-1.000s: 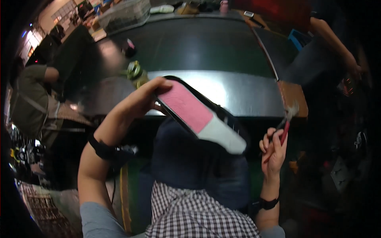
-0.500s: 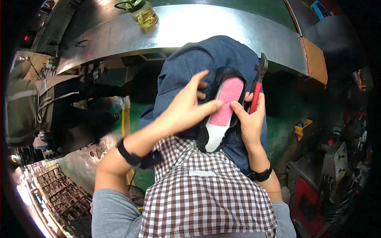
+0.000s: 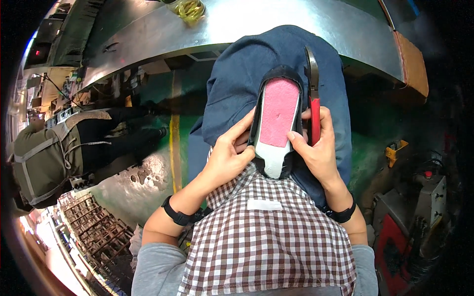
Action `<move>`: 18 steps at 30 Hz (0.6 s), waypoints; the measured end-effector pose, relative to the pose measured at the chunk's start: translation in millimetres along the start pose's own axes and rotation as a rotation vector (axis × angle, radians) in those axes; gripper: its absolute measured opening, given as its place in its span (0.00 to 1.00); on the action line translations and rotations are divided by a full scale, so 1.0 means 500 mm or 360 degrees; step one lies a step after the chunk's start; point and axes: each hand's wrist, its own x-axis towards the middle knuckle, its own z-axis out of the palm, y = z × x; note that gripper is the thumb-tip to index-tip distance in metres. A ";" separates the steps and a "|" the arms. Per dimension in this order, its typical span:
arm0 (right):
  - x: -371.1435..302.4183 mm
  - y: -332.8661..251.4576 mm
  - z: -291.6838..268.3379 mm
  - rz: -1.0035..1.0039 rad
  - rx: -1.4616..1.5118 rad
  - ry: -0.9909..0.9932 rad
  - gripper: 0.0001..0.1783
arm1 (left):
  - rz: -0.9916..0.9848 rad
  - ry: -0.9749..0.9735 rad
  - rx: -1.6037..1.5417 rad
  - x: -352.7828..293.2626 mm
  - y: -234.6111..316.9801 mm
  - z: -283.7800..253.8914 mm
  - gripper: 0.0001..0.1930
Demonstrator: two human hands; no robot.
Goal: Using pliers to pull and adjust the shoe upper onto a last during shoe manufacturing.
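A black shoe upper point(image 3: 255, 129) lies bottom up over my lap, its toe pointing away from me. Its underside shows a pink pad point(image 3: 281, 106) on a white sole board point(image 3: 270, 157). My left hand point(image 3: 231, 153) grips the shoe's left edge, fingers curled around the side and thumb at the rim. My right hand point(image 3: 316, 143) holds the right edge, its thumb on the pink pad's lower corner. Tucked in the right hand's fingers is also a pair of red-handled pincers point(image 3: 314, 93), metal jaws pointing away from me.
Beyond my knees runs a shiny metal bench point(image 3: 247, 24) with a jar of yellowish pieces point(image 3: 189, 10) on it. A brown cardboard box point(image 3: 411, 66) sits at its right end. Another person point(image 3: 54, 153) stands at left, near a rusty rack point(image 3: 94, 227). Grey machinery point(image 3: 427, 202) is at right.
My left hand has come down from above the pink pad and closed on the shoe's left edge. The shoe stands straighter, and the pincers point more directly away. The view has shifted.
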 end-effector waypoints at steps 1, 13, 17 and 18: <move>0.004 0.001 -0.002 0.0052 0.0051 -0.0018 0.23 | -0.0003 -0.0002 0.0009 0.009 0.000 -0.010 0.38; -0.015 0.020 -0.018 0.0236 -0.0003 -0.0080 0.33 | -0.0245 -0.0046 0.1124 0.012 0.014 0.005 0.41; -0.008 0.033 -0.020 0.0217 -0.0002 -0.0095 0.34 | -0.0259 -0.0070 0.0931 0.016 -0.006 -0.004 0.39; -0.002 0.034 -0.018 0.0218 0.0003 -0.0087 0.34 | -0.0307 -0.0115 0.0742 0.020 -0.011 -0.018 0.38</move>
